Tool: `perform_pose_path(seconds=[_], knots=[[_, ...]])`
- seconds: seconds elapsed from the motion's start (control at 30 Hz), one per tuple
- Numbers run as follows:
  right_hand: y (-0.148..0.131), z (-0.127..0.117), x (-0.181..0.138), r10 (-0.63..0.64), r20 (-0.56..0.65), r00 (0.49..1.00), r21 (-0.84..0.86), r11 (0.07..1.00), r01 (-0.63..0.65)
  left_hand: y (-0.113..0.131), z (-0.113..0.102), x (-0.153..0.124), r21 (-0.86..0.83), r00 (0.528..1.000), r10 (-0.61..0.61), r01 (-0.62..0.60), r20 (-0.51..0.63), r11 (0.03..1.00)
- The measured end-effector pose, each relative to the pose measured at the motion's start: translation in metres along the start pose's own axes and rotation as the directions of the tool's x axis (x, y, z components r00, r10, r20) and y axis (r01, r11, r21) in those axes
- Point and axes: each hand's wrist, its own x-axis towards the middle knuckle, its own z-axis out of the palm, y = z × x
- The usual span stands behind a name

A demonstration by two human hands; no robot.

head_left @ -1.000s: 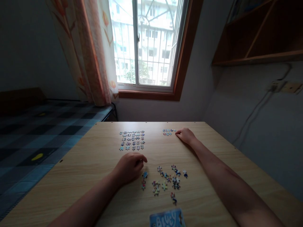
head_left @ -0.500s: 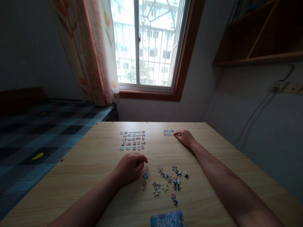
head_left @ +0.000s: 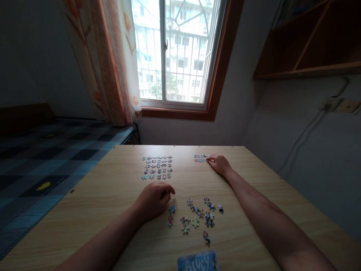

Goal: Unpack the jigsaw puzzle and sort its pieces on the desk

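Observation:
My right hand (head_left: 219, 164) reaches to the far part of the table, its fingertips pinched at the right end of two short rows of puzzle pieces (head_left: 200, 160). The piece under those fingertips is mostly covered. Nearer to me, my left hand (head_left: 155, 200) rests on the table with its fingers curled; whatever they may hold is hidden. Just beyond it, several puzzle pieces (head_left: 159, 165) lie spaced out in a grid. A blue puzzle piece (head_left: 172, 209) and a reddish one (head_left: 170, 221) lie beside the left hand. To their right is a loose scatter of puzzle pieces (head_left: 195, 223).
At the near edge of view is a blue box (head_left: 198, 261) lettered "BLUEY". The wooden table (head_left: 113, 195) reaches toward the window wall. A bed with a checked cover (head_left: 56, 150) stands at left, and a wall shelf (head_left: 307, 71) hangs at upper right.
The view has shifted very slightly. Both hands stay where they were, and no piece has visibly moved on the table.

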Motion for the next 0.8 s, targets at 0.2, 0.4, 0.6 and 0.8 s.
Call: perform_pose_path(seconds=[0.2,0.4,0.6,0.8], knots=[[-0.006,-0.02,-0.001,-0.035,0.13,0.991,0.094,0.995,0.023,0.0,0.0,0.0,0.001,1.0,0.001,-0.001,0.004,1.0],[-0.048,-0.051,-0.009,-0.068,0.841,0.536,0.152,0.982,-0.113,-0.001,0.002,0.0,-0.009,1.0,0.012,-0.012,-0.008,1.0],[-0.09,-0.045,-0.022,-0.106,0.936,0.337,0.112,0.994,0.001,0.002,-0.001,0.001,-0.011,1.0,0.008,-0.008,0.002,1.0],[-0.074,-0.046,-0.016,-0.011,0.906,0.424,0.027,0.999,-0.032,0.001,0.0,0.0,-0.004,1.0,0.015,-0.015,-0.008,1.0]])
